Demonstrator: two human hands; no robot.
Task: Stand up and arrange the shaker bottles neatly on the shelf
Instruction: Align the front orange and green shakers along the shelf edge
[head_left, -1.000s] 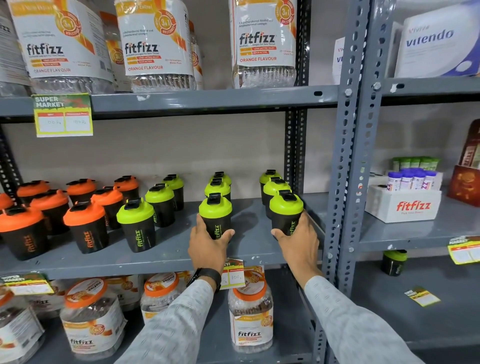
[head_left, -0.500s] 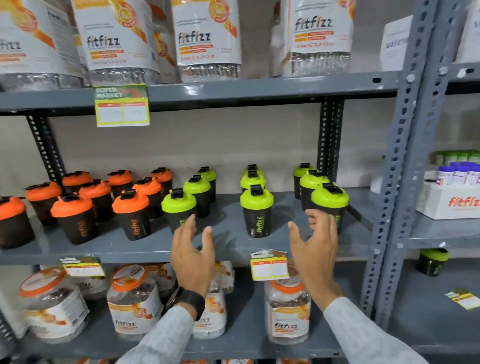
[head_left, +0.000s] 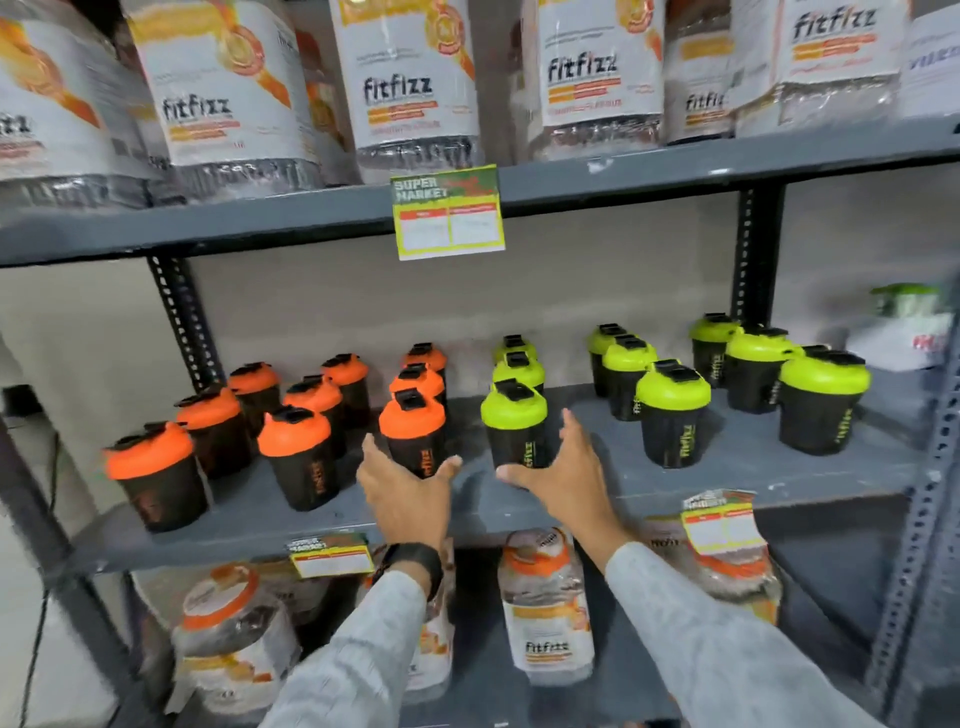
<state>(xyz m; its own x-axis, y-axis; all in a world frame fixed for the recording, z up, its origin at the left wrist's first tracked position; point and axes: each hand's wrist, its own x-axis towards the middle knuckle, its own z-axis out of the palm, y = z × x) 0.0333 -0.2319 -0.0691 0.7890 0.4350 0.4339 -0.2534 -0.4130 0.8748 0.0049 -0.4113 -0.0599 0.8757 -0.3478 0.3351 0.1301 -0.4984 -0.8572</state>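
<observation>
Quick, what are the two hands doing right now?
Left hand: open, at the front orange-lid shaker, not gripping.
Right hand: open, around the front green-lid shaker, not closed.

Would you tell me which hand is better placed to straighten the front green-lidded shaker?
Right hand: its fingers already curve around the front green-lidded shaker, while the left hand is at the orange-lidded shaker.

I'm seeing a grey slotted-angle steel rack (head_left: 748, 249), perforated uprights, three shelf levels in view. Plain beige wall (head_left: 337, 306) behind, evenly lit, no window. Yellow-green price tag (head_left: 448, 212) hangs off the upper shelf's front edge, two smaller ones on the middle shelf's edge. Second rack butts in at right edge.
</observation>
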